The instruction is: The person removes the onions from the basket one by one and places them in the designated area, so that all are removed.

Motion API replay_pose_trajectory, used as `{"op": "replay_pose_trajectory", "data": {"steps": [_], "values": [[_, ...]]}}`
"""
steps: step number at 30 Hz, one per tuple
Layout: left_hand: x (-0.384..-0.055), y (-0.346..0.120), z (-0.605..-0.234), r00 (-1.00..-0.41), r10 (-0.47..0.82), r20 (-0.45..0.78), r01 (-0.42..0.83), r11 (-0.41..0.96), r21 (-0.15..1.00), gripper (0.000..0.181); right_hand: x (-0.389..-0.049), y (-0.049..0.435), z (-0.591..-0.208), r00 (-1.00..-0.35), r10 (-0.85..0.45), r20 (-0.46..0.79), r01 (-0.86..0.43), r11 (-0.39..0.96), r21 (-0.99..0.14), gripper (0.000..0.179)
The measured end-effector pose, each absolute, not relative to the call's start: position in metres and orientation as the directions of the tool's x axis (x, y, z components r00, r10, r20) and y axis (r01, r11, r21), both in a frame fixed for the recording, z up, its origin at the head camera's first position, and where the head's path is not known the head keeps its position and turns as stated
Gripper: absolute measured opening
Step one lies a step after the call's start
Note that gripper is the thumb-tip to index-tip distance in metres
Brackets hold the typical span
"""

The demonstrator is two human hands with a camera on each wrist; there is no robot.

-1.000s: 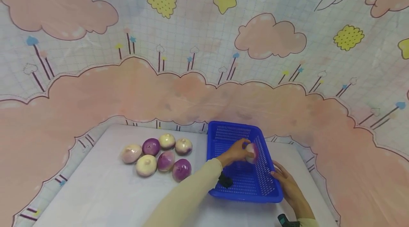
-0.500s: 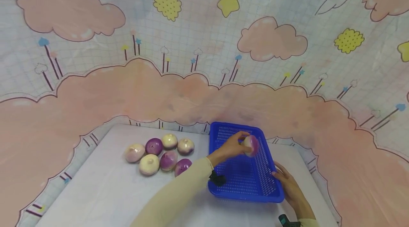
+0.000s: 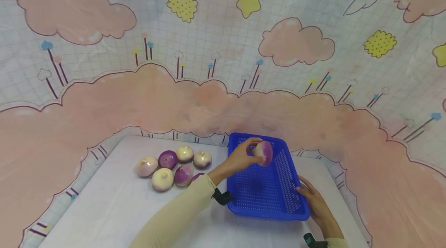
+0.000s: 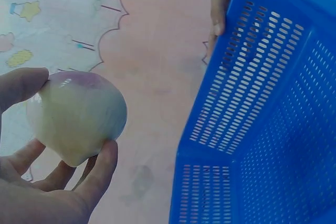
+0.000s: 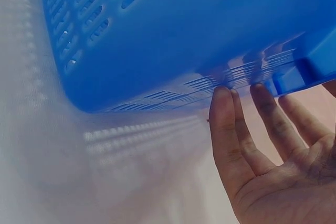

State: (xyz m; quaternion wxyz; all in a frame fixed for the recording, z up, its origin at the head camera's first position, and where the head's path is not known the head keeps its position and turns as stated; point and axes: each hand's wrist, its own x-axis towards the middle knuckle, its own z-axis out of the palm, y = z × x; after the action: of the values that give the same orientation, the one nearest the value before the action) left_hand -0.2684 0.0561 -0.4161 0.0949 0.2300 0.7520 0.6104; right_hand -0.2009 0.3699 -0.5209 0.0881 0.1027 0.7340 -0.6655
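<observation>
My left hand [image 3: 239,159] holds a purple-and-white turnip [image 3: 265,153] over the blue plastic basket [image 3: 266,215], thumb on one side and fingers on the other. In the left wrist view the pale, pointed end of this turnip [image 4: 73,124] is plain, and the basket [image 4: 205,153] stands apart from it. My right hand [image 3: 316,203] is at the basket's right side. The right wrist view shows that hand [image 5: 283,166] with fairly straight fingers touching the basket's outer wall [image 5: 173,51]. No turnip shows inside the basket.
Several turnips [image 3: 162,179] lie in a cluster on the white table [image 3: 104,209], left of the basket; my left sleeve [image 3: 177,217] partly hides one. A printed cloth [image 3: 209,104] with clouds and stars hangs behind the table.
My left hand has lifted the turnip from low in the basket and drawn it up and to the left. The right hand stays at the basket's side.
</observation>
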Motion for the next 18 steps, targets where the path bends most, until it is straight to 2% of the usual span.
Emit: {"op": "replay_pose_trajectory", "data": {"steps": [18], "values": [[-0.251, 0.003, -0.422, -0.893, 0.399, 0.206, 0.275, 0.121, 0.954, 0.060, -0.199, 0.367, -0.521, -0.968, 0.028, -0.250, 0.251, 0.115, -0.961, 0.064]]}}
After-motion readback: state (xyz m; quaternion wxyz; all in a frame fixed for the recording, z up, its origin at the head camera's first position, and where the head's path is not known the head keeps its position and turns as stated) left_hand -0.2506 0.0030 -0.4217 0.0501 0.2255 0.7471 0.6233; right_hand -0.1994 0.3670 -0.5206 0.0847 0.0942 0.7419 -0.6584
